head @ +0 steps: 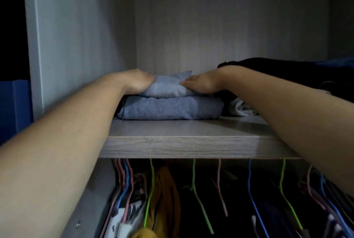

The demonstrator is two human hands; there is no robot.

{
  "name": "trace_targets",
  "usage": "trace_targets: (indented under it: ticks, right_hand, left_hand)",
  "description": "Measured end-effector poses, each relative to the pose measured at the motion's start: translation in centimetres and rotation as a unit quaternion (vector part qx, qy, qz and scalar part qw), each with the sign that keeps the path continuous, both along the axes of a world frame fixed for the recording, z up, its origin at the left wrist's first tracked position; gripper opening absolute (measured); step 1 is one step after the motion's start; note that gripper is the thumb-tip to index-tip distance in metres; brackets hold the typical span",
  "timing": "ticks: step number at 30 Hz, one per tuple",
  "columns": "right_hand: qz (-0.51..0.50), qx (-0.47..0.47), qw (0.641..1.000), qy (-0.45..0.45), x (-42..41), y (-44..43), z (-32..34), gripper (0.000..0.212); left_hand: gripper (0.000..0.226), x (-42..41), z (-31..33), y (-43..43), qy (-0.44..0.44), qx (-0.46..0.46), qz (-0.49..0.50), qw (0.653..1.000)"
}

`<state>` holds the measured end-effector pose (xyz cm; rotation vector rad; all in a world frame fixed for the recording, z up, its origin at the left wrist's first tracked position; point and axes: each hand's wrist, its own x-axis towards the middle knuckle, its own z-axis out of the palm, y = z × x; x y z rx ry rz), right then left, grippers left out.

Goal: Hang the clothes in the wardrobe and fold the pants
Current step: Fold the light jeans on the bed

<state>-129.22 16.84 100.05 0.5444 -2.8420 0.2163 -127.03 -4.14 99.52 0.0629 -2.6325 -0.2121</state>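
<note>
Both arms reach up into the top compartment of the wardrobe, and the two hands meet on a small stack of cloth. The left hand (138, 81) is curled round the left end of the upper folded garment (164, 87), a grey-blue knitted piece. Its fingers are hidden behind the fabric, so I see only the back of the hand and the bent wrist. The right hand (201, 82) holds the right end of the same piece: the thumb lies on the front of the cloth and points toward the left hand, and the other fingers are out of sight behind it. Between the two hands the fabric is pushed up into a soft ridge. Directly under both hands lies the lower folded garment (168, 108), of the same grey-blue cloth and a little wider, and it rests flat on the wooden shelf (191, 145). Behind the right hand and its forearm there is a dark pile of clothes (287, 69) on the same shelf, and just below the right wrist a bit of pale cloth (241, 108) shows. Far below the hands, under the shelf, clothes hang on wire hangers, among them a green hanger (151, 189), a blue hanger (251, 189) and a yellow garment (164, 189). To the left of the left forearm, outside the wardrobe wall, stands a blue box (13, 107).
</note>
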Motion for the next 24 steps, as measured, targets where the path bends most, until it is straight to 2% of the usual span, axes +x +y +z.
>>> trace_targets:
  ticks: [4,7,11,16,19,22,24]
  right_hand:
    - [0.01,0.007,1.0,0.013,1.2,0.4,0.0,0.062]
    - [0.021,0.018,0.999,0.036,2.7,0.9,-0.5,0.061]
    - [0.042,0.004,0.995,0.086,5.8,2.8,-1.8,0.051]
    - [0.046,-0.104,0.987,0.112,10.8,6.6,-5.5,0.039]
    - [-0.006,-0.136,0.984,0.115,14.2,9.3,-7.5,0.048]
    - [-0.035,-0.124,0.98,0.153,17.7,11.9,-9.9,0.05]
    - [-0.038,-0.065,0.978,0.196,20.1,13.6,-12.6,0.048]
  left_hand:
    - [0.056,0.6,-0.6,0.5,0.016,-0.023,0.0,1.0]
    - [0.054,1.3,-1.1,0.9,0.037,-0.077,0.021,0.996]
    - [0.036,2.8,-1.6,1.9,0.058,-0.134,0.07,0.987]
    - [0.046,5.6,-2.9,3.3,0.052,-0.115,0.087,0.988]
    - [0.051,8.5,-4.3,4.2,0.073,-0.075,0.073,0.992]
    - [0.06,13.6,-7.8,6.2,0.102,-0.04,0.014,0.994]
    - [0.061,17.7,-11.2,7.7,0.108,-0.079,-0.001,0.991]
